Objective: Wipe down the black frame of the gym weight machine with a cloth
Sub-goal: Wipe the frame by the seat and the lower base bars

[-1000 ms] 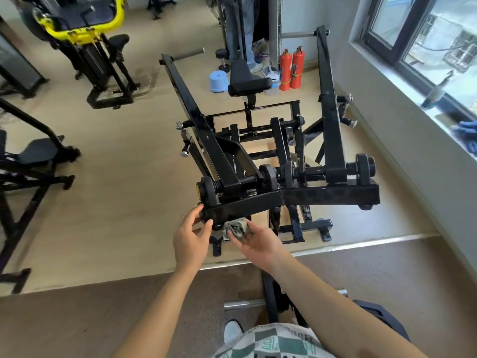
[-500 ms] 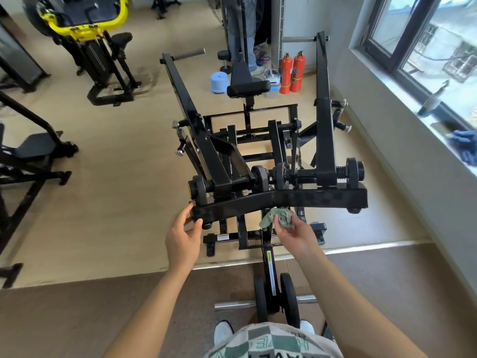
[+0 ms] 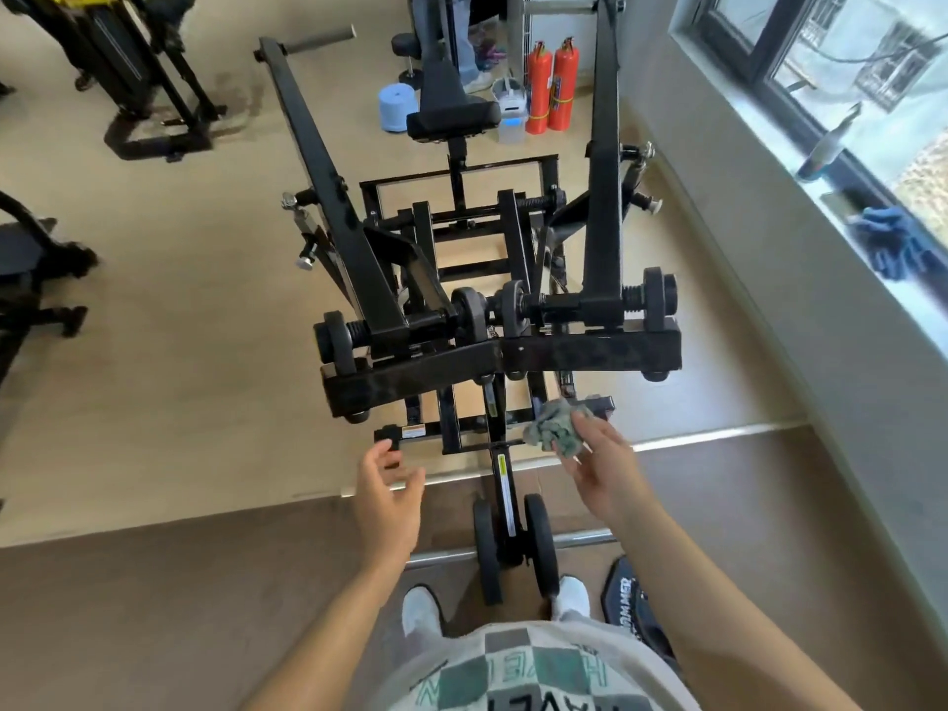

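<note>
The black weight machine stands before me, its thick front crossbar (image 3: 513,361) running left to right at mid-frame, two long arms reaching away from it. My right hand (image 3: 600,469) holds a crumpled grey-green cloth (image 3: 554,428) just below the crossbar's right half, apart from the bar. My left hand (image 3: 387,495) hovers lower left of the crossbar with relaxed fingers, touching nothing.
Two black weight plates (image 3: 513,541) sit on a chrome bar by my feet. Two red fire extinguishers (image 3: 551,84), a blue roll (image 3: 397,107) and a person's legs stand behind the machine. Other gym machines lie left. A wall with a window runs along the right.
My left hand has let go of the crossbar's left end and dropped back. My right hand with the cloth has moved right and slightly down, away from the bar.
</note>
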